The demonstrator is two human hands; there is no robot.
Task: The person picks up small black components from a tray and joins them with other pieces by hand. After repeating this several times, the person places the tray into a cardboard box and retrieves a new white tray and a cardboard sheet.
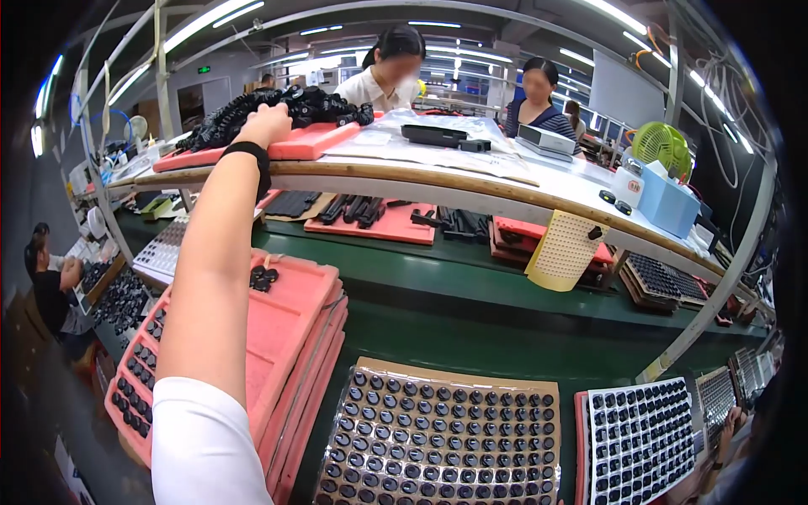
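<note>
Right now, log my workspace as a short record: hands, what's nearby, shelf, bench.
Left hand: at the pile of black parts; grip hidden
Right hand: out of view
Under pile: pink tray
Shelf, right: green fan, blue box
Bench, left: stacked pink trays
Bench, centre: black round parts in rows

Small black parts [227, 118]: heaped loosely in an elongated, uneven pile atop a pink tray [316, 143].

strip lights [614, 15] glow overhead among metal posts [162, 71]
</note>
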